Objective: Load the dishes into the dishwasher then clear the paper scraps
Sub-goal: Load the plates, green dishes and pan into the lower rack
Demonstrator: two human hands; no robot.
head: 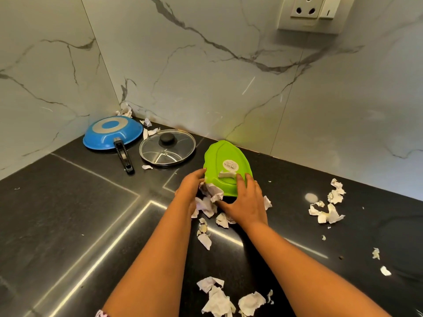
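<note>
A green leaf-shaped plate (225,163) lies upside down and tilted on the black counter, a round white sticker on its back. My left hand (191,187) holds its left edge and my right hand (246,202) grips its near edge, thumb underneath. A bunch of torn white paper scraps (209,197) lies between my hands, under the plate's near edge. A blue frying pan (113,132) lies upside down at the back left. Beside it lies a glass lid (167,147) with a black knob.
More paper scraps lie to the right (327,209), near the front edge (219,298) and in the back corner (126,109). Marble walls close the counter (68,202) at the back and left. A wall socket (309,10) is up right.
</note>
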